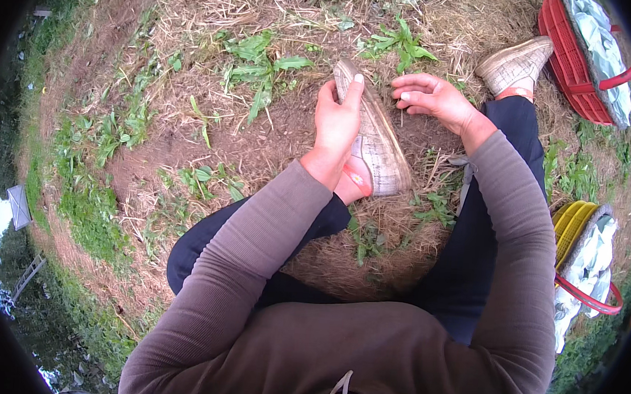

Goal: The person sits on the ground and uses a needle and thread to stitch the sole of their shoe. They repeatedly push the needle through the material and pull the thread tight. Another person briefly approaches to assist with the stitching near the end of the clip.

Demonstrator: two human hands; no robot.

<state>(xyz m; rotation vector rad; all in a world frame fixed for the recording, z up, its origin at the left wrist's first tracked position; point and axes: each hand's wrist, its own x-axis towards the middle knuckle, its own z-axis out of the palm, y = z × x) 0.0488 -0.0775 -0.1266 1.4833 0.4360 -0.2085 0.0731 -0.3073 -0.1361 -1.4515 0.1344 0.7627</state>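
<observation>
The left grip (336, 124) hides part of 1 shoe (379, 143).

In the middle of the frame, the left hand (335, 129) clasps the toe of a worn, pale beige, textured shoe (383, 152), its thumb over the tip. Right of that toe, the right hand (439, 103) hangs apart with fingers loosely bent; whether they pinch anything is too small to tell. A matching beige shoe (516, 65) lies at upper right, beside a red plastic lattice basket (570, 65). A yellow plastic basket with a red handle (569, 233) stands at right, lower down. Broad-leaved green weeds (258, 68) grow at upper centre.
</observation>
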